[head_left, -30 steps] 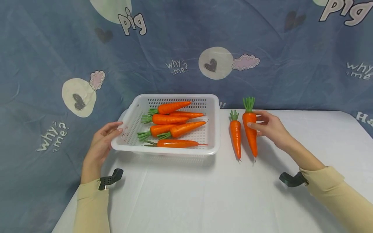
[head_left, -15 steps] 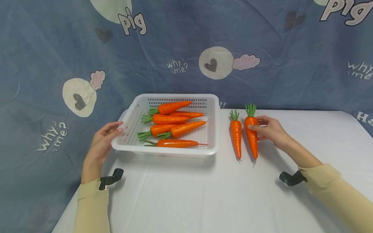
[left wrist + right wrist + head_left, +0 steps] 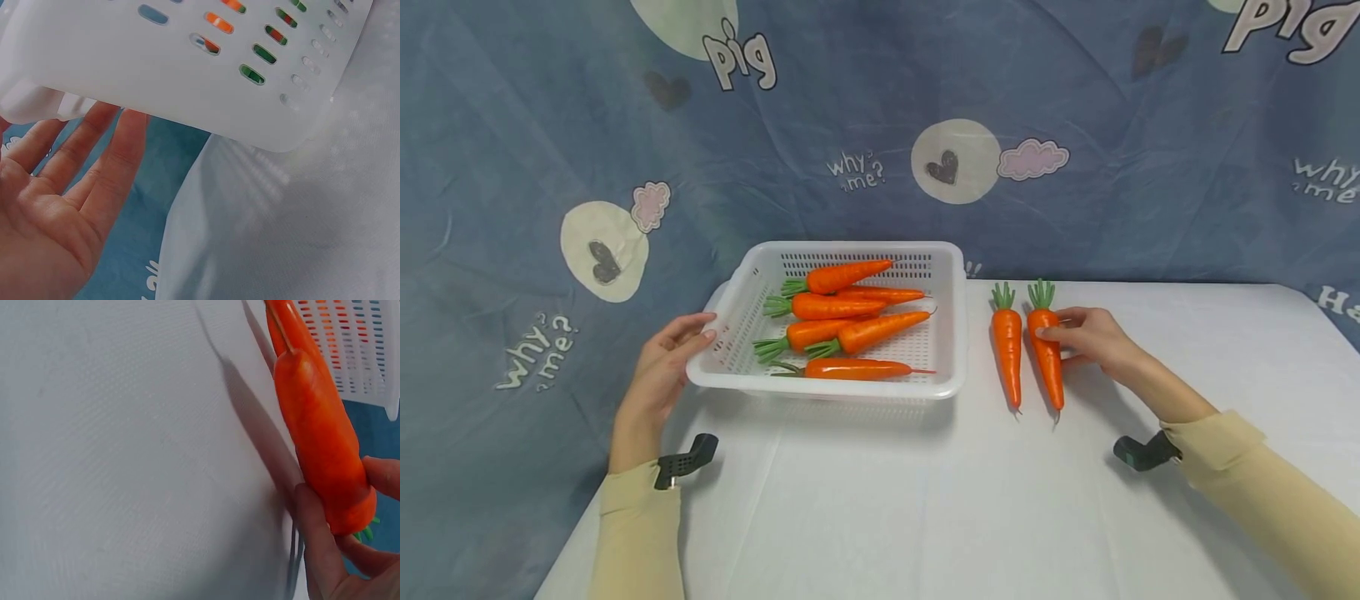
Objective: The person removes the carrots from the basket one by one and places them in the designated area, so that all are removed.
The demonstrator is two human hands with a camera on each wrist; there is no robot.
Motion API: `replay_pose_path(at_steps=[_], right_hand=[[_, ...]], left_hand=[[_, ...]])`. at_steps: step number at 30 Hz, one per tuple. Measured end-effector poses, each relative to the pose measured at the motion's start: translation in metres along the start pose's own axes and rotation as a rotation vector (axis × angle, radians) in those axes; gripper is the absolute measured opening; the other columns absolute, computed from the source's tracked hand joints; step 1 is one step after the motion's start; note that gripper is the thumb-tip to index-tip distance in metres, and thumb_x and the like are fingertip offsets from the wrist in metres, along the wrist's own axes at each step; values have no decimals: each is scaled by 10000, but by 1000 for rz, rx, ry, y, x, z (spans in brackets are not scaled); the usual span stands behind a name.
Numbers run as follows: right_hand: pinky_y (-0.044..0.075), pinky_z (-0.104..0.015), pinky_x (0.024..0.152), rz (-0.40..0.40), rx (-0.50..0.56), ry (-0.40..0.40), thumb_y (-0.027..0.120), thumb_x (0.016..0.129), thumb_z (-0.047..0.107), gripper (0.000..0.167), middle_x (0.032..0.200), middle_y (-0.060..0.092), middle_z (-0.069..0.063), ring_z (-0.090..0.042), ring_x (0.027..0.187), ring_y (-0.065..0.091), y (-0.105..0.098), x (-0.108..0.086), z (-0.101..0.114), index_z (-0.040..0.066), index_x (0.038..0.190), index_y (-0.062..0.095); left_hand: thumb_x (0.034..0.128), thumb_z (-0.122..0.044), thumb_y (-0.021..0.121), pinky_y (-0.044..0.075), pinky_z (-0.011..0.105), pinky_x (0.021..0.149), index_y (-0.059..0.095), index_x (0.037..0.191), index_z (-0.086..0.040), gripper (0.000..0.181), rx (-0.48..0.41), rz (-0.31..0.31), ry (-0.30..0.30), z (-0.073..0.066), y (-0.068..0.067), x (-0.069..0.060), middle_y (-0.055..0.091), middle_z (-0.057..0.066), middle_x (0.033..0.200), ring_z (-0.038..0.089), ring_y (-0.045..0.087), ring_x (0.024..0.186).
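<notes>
At far left in my head view, the left hand (image 3: 658, 367) touches the rim of the white basket (image 3: 951, 367), its fingers loosely extended. Behind hangs a patterned blue cloth (image 3: 865, 208). Six carrots (image 3: 838, 307) lie inside the basket, some overlapping, greens mostly toward the left. Just right of the basket, a loose carrot (image 3: 1008, 354) lies on the white counter (image 3: 880, 517), greens toward the cloth, standing between the basket and the held carrot (image 3: 1047, 358). That one I see pinched near its leafy end by the right hand's (image 3: 1093, 340) fingers, close beside its neighbour; whether it touches the counter, I can't tell.
</notes>
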State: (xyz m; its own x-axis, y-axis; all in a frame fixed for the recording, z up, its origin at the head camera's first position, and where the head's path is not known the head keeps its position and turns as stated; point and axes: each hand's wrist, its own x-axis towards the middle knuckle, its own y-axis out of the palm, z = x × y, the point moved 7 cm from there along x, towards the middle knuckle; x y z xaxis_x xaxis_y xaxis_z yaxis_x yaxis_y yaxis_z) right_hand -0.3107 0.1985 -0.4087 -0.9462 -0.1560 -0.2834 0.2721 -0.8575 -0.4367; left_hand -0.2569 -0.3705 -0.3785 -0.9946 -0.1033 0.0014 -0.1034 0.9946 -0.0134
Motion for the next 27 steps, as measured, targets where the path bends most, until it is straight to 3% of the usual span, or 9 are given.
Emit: replay_pose_path(at_steps=[11,20,27], right_hand=[[549,-404,815,8,-30,37,631,959,315,737,1371,436,-322,-414,1147,559,3,2,-3,-156,1423,306],[564,-384,774,-3,-13,1,665,943,307,735,1313,487,-328,-223,891,672,6,0,-2,-124,1427,319],[564,-389,770,-4,27,-25,652,958,284,724,1316,468,-332,-212,868,678,8,-2,-4,-113,1444,293]], left_hand=[[929,-162,703,540,233,738,587,1275,-105,370,-7,1,11,0,0,-1,612,-9,1154,138,576,1040],[928,-163,705,540,234,741,581,1281,-104,379,-11,0,3,2,0,1,606,-7,1163,143,571,1046],[924,-184,711,539,229,737,577,1282,-102,391,2,-10,1,1,0,-1,596,-4,1162,142,568,1041]])
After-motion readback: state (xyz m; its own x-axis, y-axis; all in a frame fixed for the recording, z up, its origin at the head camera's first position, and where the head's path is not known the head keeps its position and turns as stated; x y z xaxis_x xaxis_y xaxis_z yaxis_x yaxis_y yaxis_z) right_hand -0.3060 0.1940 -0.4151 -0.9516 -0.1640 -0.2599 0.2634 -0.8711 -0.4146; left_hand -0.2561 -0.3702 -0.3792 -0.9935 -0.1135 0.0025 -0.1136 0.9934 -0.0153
